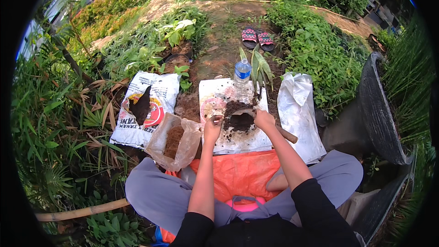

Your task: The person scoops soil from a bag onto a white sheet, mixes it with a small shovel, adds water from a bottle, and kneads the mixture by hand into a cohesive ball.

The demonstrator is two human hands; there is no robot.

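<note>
My right hand [264,120] grips a wooden-handled hand tool [287,134], its metal blade reaching left over a heap of dark soil [240,118]. At the soil's left edge is my left hand [212,128], fingers bent; whether it holds something is unclear. The soil lies on a stained white sack [212,91] in front of me. A water bottle [242,72] stands at the sack's far side, beside variegated snake plant leaves [260,65] with soil at their base. To the left, a clear plastic bag [192,130] holds brown fibre [174,140].
A torn white planting-mix sack [128,130] lies left, a folded white sack [298,120] right. Orange plastic sheeting [240,171] covers the ground between my legs. Sandals [257,37] and potted plants [178,48] are farther off. A large dark container [380,109] stands at right.
</note>
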